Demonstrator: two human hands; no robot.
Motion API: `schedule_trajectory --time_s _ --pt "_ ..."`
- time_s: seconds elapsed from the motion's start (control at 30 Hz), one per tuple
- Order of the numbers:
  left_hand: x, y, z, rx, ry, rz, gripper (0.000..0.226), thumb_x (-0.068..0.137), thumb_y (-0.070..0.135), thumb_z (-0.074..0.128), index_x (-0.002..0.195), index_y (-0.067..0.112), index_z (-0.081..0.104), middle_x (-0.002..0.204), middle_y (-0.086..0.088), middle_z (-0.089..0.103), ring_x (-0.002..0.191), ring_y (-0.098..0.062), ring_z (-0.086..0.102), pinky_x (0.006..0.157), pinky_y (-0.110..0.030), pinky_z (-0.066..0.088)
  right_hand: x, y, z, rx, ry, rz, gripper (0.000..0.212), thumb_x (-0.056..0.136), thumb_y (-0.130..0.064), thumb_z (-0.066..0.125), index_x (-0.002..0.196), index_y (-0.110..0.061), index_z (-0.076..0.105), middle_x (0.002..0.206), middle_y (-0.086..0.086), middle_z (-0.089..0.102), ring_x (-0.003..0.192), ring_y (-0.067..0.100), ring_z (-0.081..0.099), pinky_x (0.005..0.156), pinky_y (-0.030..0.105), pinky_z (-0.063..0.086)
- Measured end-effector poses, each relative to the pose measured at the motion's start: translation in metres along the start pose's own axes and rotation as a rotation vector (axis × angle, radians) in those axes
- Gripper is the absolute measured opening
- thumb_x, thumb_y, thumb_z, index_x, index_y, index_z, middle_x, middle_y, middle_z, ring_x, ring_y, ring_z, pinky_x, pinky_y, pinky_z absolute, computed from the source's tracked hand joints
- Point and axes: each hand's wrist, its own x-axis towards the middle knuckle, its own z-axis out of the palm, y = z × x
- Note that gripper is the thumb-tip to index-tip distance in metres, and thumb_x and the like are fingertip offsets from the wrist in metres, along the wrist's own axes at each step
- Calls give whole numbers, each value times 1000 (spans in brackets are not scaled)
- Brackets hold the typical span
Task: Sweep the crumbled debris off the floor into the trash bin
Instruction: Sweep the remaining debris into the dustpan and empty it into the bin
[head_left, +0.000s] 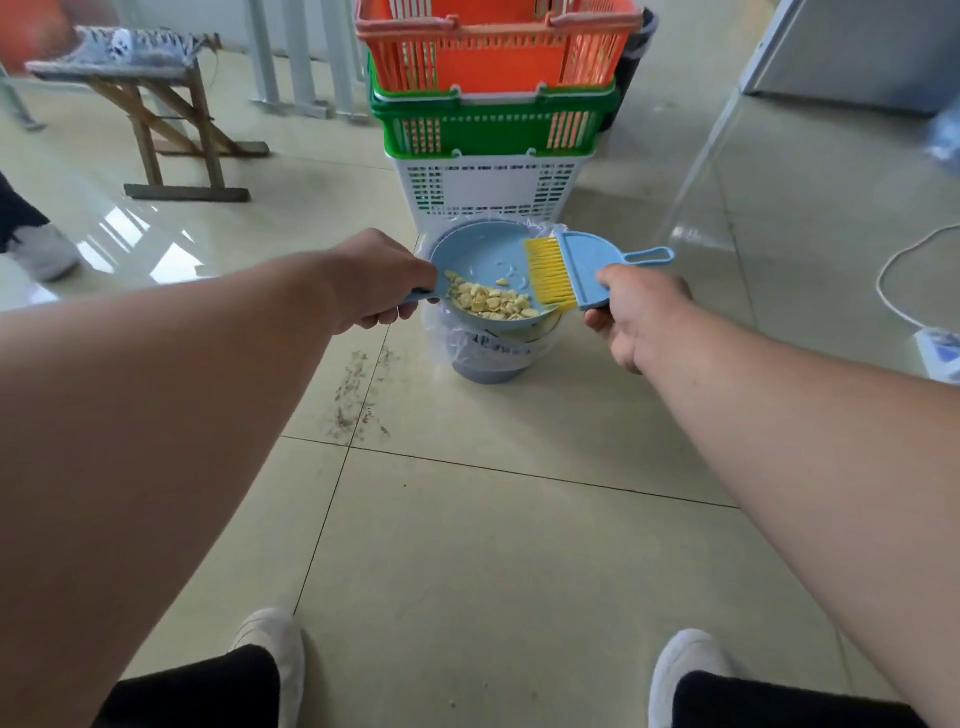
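My left hand (382, 283) grips the handle of a light blue dustpan (480, 252), held tilted over the trash bin (491, 358), a grey bin lined with a clear plastic bag. Yellow crumbled debris (491, 304) lies piled at the pan's lower edge. In my right hand (641, 317) is a small blue hand brush (589, 267); its yellow bristles (550, 275) touch the pan's right side beside the debris. A smear of fine reddish-brown dust (358, 389) marks the floor tiles left of the bin.
Stacked baskets stand right behind the bin: orange (496, 47) on green (493, 124) on white (491, 192). A wooden stool (156, 104) stands far left, another person's shoe (44, 252) at the left edge. A white cable (898, 280) and power strip (940, 353) lie right. My shoes (272, 642) are below.
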Motion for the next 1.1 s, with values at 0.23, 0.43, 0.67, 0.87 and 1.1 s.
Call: schedule_trajectory --time_s 0.23,0.43,0.67,0.87,1.1 --pt "52 -9 30 -175 23 -44 25 78 13 61 81 -6 77 71 -17 67 62 -24 53 56 -34 41 47 17 26 65 -14 44 9 94 -11 63 102 -15 65 102 12 73 44 15 68 58 29 60" --pt "85 -22 34 -221 59 -56 27 85 4 54 86 5 81 78 -12 80 59 -22 54 51 -28 42 70 20 54 23 -30 11 12 96 -12 61 106 -14 68 94 10 74 49 17 71 72 39 65" --pt "112 -31 28 -91 207 20 8 94 22 68 91 17 74 72 -4 78 44 -14 59 48 -25 47 86 10 76 151 -41 72 6 99 -9 60 94 -12 62 93 13 70 61 22 67 62 30 63" --pt "118 -35 28 474 452 412 28 91 9 55 108 19 75 88 -16 68 71 -41 60 61 -42 57 84 15 102 47 -156 -19 14 96 -13 65 109 -18 70 106 10 73 86 29 76 65 36 64" --pt "126 -41 32 524 536 528 31 91 1 53 112 10 73 84 -16 67 69 -35 52 57 -40 48 76 20 110 -11 -199 -16 19 81 -8 73 96 -19 68 100 9 74 72 26 76 72 47 65"
